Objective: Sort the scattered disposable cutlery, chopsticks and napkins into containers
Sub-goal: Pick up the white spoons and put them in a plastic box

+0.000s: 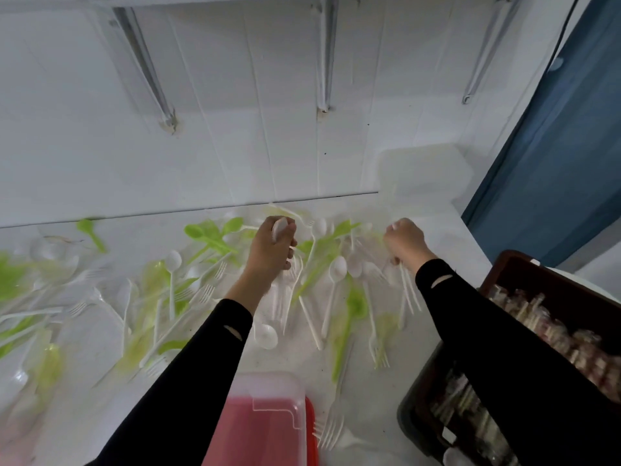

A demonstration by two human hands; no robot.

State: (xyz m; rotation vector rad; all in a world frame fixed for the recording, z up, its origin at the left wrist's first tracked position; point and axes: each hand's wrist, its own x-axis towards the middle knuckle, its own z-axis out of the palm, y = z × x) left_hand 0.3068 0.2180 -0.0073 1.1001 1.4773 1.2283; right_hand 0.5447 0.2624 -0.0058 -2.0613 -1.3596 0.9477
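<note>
White wall panels and shelf brackets stand behind the tabletop (450,240), which is strewn from edge to edge with green spoons (208,237) and white forks and spoons, all mixed and crossing one another.

I have both hands up at the far side of the heap. My left hand (274,245) is curled round a bundle of white spoons (279,227), a bowl showing above the fist and handles hanging below. I judge I hold them bunched like this so one kind goes off together. My right hand (405,242) is closed on a few white handles (408,290) that trail down toward me; whether they are forks or spoons I cannot tell.

A red-lidded box (268,422) sits at the near edge and a clear tub (423,173) in the back corner, both within reach for dropping a handful. The dark crate (524,264) at my right already holds wrapped packets.
</note>
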